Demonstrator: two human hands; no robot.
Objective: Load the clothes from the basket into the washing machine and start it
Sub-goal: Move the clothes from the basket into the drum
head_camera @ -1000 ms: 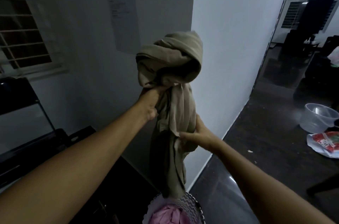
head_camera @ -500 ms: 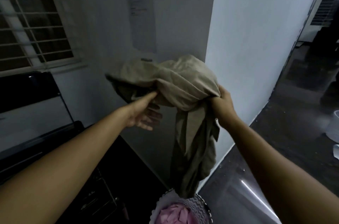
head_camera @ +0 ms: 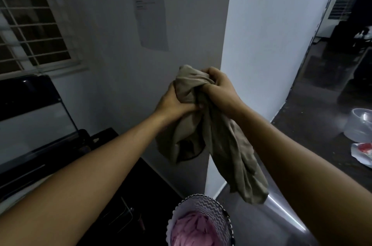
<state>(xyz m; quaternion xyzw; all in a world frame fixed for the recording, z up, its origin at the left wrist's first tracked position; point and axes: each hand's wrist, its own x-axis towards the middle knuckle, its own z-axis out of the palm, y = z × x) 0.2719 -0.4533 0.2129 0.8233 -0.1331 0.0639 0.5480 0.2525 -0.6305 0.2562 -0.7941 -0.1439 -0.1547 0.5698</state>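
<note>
A khaki garment (head_camera: pixel 219 145) hangs bunched in front of me, held up in the air by both hands. My left hand (head_camera: pixel 175 102) grips its left side and my right hand (head_camera: pixel 218 86) grips the top of the bundle. Its loose end dangles down toward the basket (head_camera: pixel 217 205), a white zigzag-patterned one at the bottom edge with a pink cloth (head_camera: pixel 195 231) inside. A dark appliance (head_camera: pixel 38 117) with a raised black lid stands at the left; whether it is the washing machine, I cannot tell.
A white wall corner (head_camera: pixel 225 34) rises just behind the garment, with a paper notice (head_camera: pixel 150 6) on the grey wall. A barred window (head_camera: pixel 30 24) is at upper left. On the dark floor at right sit a clear plastic tub (head_camera: pixel 360 125) and a red-and-white packet (head_camera: pixel 362 153).
My left hand, loose under the garment before, has closed on it. Both hands have drawn together and squeezed the cloth into a tighter bundle, held lower.
</note>
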